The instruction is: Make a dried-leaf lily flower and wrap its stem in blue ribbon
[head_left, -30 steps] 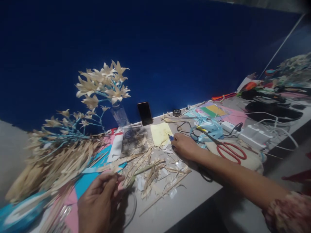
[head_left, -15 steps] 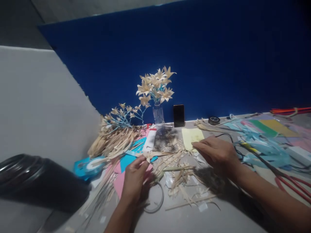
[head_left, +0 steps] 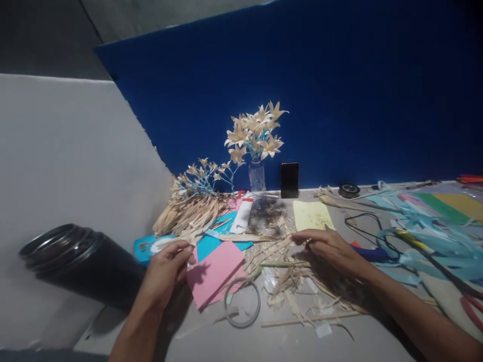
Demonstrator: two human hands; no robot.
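My left hand [head_left: 168,266] is at the left, above the pink paper pad [head_left: 217,269]. Its thumb and fingers pinch a small pale husk flower, mostly hidden by the fingertips and blending with pale strips behind. My right hand [head_left: 328,249] reaches in from the right over dried husk scraps [head_left: 287,274], just below a yellow paper sheet [head_left: 312,215] with dark smudges. Its fingertips are close together; whatever they hold is too small to make out. Pale husk flowers [head_left: 256,130] on blue stems stand in a clear bottle [head_left: 257,182]. Smaller flower sprigs [head_left: 202,178] lie on a husk bundle [head_left: 188,213].
A black cylindrical container [head_left: 86,261] leans in at the left. A tape roll [head_left: 241,304] lies in front, and a blue tape dispenser [head_left: 143,249] sits farther left. A phone [head_left: 289,180] stands against the blue board [head_left: 339,90]. Light-blue strips [head_left: 426,226] and red-handled scissors [head_left: 470,306] are right.
My left hand has moved left, baring the pink pad. The right hand has come off the yellow paper, down toward the husk scraps. The view has shifted a little left.
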